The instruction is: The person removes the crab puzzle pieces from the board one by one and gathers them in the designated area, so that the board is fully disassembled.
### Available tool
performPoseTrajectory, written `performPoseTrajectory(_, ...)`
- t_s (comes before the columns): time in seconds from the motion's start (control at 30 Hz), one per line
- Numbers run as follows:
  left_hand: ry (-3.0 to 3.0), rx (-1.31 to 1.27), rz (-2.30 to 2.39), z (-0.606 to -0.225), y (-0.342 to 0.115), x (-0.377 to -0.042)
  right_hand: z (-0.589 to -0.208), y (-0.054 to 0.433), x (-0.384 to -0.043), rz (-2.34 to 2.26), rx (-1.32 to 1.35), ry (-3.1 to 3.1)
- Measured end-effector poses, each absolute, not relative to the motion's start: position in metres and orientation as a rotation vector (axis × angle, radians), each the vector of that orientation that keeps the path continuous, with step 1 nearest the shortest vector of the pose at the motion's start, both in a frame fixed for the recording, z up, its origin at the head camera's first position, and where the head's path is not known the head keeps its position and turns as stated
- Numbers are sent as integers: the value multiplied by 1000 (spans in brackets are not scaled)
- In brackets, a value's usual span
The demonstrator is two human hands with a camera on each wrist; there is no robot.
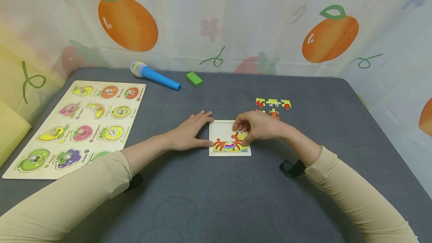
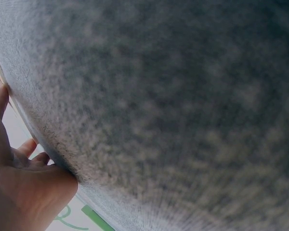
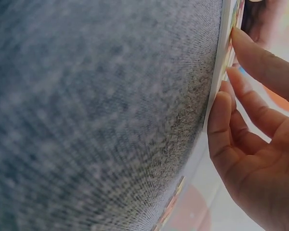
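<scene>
A small square wooden puzzle board (image 1: 222, 130) lies in front of me, its lower part filled with a picture of a red-orange animal with a rainbow-striped belly. Its upper left part is bare. My left hand (image 1: 183, 134) spreads at the board's left side, thumb and forefinger touching the edge with fingers extended. Over the right side, my right hand (image 1: 261, 125) curls its thumb and fingers round a yellow and red puzzle piece (image 1: 238, 135), right at the board's surface. The right wrist view shows the thumb (image 3: 260, 57) and fingertips against the board's face and edge.
Several loose puzzle pieces (image 1: 273, 102) lie beyond my right hand, partly hidden by it. A large fruit peg board (image 1: 79, 119) is at the left, partly under my left sleeve. A blue toy microphone (image 1: 158, 77) and a green block (image 1: 194, 79) lie at the back, near the curtain.
</scene>
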State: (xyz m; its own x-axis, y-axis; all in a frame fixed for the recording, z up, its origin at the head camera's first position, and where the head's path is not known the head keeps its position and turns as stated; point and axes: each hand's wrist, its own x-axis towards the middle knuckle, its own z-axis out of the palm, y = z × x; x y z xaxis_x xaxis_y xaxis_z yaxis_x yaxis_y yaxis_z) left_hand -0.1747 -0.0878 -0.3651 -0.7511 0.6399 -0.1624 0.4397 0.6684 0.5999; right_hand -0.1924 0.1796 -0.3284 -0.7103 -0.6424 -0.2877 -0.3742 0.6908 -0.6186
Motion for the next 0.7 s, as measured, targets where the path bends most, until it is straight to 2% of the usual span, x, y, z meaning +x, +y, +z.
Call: performPoseTrajectory(0.7,2524,846,776,-365,-87,-175,-328,178,-191,-747,-783,2384)
